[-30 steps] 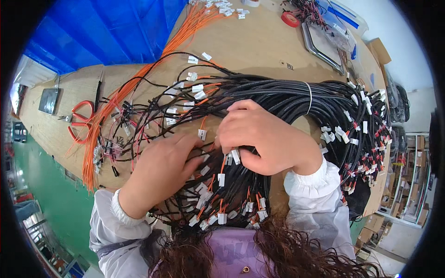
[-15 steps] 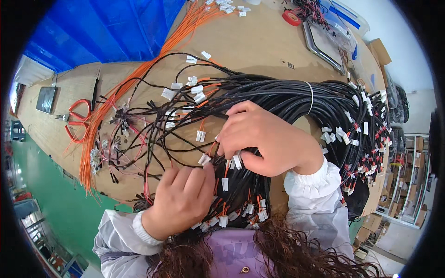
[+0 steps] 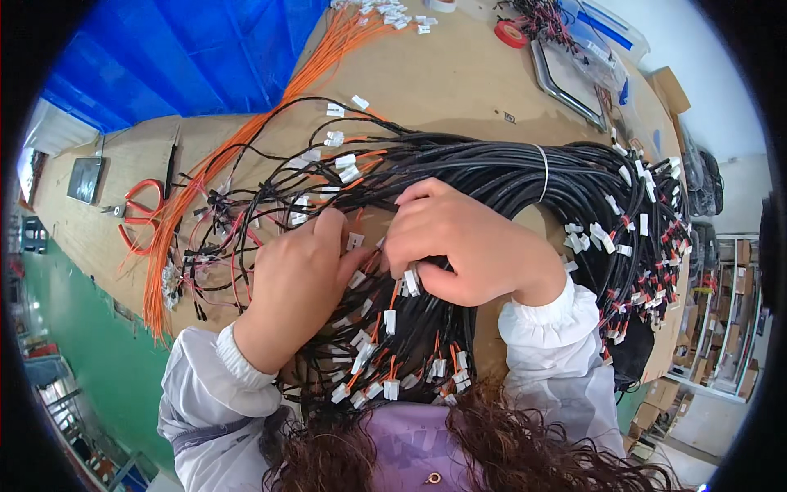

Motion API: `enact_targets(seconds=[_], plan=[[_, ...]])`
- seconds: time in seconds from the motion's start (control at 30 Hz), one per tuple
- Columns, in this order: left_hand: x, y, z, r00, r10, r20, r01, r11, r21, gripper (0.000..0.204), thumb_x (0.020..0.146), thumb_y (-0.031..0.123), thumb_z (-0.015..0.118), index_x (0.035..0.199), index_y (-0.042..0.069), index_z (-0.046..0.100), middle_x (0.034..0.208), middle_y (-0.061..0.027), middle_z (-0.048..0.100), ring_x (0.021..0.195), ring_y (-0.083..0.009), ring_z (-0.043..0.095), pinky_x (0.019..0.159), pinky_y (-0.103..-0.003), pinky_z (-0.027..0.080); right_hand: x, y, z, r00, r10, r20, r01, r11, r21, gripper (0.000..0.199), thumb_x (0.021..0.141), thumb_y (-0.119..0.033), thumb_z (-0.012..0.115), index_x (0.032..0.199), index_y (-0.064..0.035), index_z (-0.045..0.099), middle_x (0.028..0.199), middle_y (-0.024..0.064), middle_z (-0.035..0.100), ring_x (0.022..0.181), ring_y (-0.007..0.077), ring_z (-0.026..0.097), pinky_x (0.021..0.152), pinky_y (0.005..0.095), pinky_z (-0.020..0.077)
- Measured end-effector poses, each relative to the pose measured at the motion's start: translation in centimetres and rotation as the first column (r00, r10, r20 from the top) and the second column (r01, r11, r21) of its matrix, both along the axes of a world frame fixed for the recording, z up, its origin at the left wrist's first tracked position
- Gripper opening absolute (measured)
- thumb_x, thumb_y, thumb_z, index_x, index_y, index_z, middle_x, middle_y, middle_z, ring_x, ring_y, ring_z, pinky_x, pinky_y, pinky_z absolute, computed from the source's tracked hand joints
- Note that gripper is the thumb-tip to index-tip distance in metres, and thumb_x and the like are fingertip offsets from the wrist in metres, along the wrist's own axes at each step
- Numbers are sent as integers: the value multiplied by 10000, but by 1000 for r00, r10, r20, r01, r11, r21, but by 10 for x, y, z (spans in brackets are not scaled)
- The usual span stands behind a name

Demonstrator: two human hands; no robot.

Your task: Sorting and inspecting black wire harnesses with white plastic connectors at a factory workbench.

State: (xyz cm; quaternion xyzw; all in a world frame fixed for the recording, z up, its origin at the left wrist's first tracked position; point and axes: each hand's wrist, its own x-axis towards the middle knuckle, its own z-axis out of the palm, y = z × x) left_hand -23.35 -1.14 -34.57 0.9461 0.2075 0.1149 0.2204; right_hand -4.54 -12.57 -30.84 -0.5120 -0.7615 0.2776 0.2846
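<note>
A large bundle of black cables (image 3: 484, 156) bends across the table, its loose ends carrying white plastic connectors and short orange wires. My right hand (image 3: 463, 246) is closed over the cable ends, thumb and fingers pinched on wires. A white connector (image 3: 411, 283) sticks out beneath its thumb. To its left, my left hand (image 3: 303, 275) has its fingers curled down over thin black wires, the thumb beside a white connector (image 3: 355, 241). What its fingertips hold is hidden. Between me and both hands hang several more connectors (image 3: 391, 389).
Orange wires (image 3: 238, 139) run along the left, beside orange-handled pliers (image 3: 142, 215) and a dark phone-like device (image 3: 85, 179). A blue bin (image 3: 180, 57) stands at the back left. Red tape (image 3: 511, 34) and a metal-edged tray (image 3: 566, 86) lie at the back right. A white tie (image 3: 544, 172) binds the bundle.
My left hand has moved up and away from me, from the near connectors to the wires left of my right hand. More connectors now lie uncovered near me. My right hand stays almost in place.
</note>
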Motion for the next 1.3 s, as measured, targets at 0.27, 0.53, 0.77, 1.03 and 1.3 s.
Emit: enact_targets(seconds=[0.27,0.53,0.77,1.03,1.3], plan=[[-7,-14,5,1000,17,13,-14,988,-157,222,847,242,674,922,67,560,678,-118,640,576,-307,632,485,-415,474,-5,2,-4,989,-145,19,142,985,97,99,729,-71,616,826,-56,599,990,87,624,938,282,579,876,394,408],[-18,-9,12,991,-113,71,87,952,295,138,837,124,616,779,114,491,675,-36,488,604,-198,564,479,-324,455,-12,5,-6,952,-211,221,168,966,197,123,806,-173,657,788,-65,600,778,44,584,808,255,524,763,394,413],[-26,8,10,988,149,36,-152,914,377,94,823,60,563,912,68,534,825,-72,546,666,-207,611,511,-315,495,-30,17,-10,855,-444,269,401,894,202,166,851,-190,643,896,-52,562,720,97,571,743,284,567,718,404,419],[-18,17,6,987,160,26,-160,929,334,181,857,170,635,946,49,535,883,-75,530,641,-219,613,520,-315,499,-33,22,-15,806,-486,339,422,872,246,130,847,-144,632,920,-48,582,699,94,587,724,287,575,702,405,429],[-17,19,-2,983,146,110,-171,949,266,167,854,195,666,850,65,562,779,-75,555,642,-249,618,540,-343,487,-35,21,-20,797,-501,336,418,860,291,112,858,-153,620,907,-57,591,721,77,600,765,277,572,708,404,427]])
